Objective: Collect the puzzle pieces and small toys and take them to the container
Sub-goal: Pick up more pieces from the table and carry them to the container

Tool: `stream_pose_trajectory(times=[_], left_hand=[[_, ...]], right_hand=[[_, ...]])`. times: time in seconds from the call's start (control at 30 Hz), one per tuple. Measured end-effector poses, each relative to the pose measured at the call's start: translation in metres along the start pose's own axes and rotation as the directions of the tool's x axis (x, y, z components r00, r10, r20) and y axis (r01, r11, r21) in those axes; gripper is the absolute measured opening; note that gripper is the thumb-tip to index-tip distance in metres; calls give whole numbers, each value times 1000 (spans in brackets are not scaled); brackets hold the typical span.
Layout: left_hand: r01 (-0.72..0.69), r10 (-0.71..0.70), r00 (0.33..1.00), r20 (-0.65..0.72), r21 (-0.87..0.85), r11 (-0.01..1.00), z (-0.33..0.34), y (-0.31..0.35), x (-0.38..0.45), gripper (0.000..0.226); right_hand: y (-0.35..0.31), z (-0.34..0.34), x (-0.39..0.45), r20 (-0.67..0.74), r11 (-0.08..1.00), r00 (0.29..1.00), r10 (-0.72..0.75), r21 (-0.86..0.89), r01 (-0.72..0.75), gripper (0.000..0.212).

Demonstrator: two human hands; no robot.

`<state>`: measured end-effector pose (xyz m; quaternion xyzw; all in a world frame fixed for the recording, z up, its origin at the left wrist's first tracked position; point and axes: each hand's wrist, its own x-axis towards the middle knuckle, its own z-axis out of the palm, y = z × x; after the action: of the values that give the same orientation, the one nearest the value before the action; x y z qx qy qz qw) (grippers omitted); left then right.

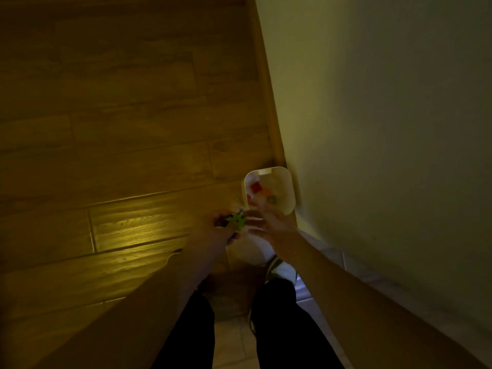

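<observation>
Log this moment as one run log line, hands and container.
left hand: holds green toy | right hand: open beside toy | white container: on floor by wall, colored pieces inside | light: dim

a dim brown wood-plank floor (pixel 119 129) filled the frame's left; a plain pale wall (pixel 386 115) rose at right.

Both forearms (pixel 346 283) are bare, with no sleeve, watch or band showing anywhere up to the fingers (pixel 255 209). Below them the legs wear plain black trousers (pixel 282 328). Under the fingers of the right hand shows a pale shoe (pixel 279 267) with a darker stripe along its side.
</observation>
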<state>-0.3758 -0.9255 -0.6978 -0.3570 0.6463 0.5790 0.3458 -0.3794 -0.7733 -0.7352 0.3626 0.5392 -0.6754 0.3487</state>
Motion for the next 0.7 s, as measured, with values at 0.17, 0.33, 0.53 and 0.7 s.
stream_pose_trajectory(times=[0.17, 0.33, 0.53, 0.7], left_hand=[[-129, 138, 990, -26, 216, 968, 12, 6, -4, 25], [-190, 193, 981, 17, 264, 946, 20, 10, -1, 23], [-131, 171, 981, -93, 331, 934, 7, 6, 6, 9], [-94, 136, 983, -121, 301, 949, -10, -3, 1, 10]], right_hand=[[11, -1, -24, 90, 993, 990, -105, -51, 110, 13], [0, -6, -23, 4, 993, 994, -108, 50, 108, 10], [-5, -17, 1, -330, 989, 944, 27, 144, 22, 16], [-7, -12, 0, -280, 983, 956, 82, 180, -32, 30]])
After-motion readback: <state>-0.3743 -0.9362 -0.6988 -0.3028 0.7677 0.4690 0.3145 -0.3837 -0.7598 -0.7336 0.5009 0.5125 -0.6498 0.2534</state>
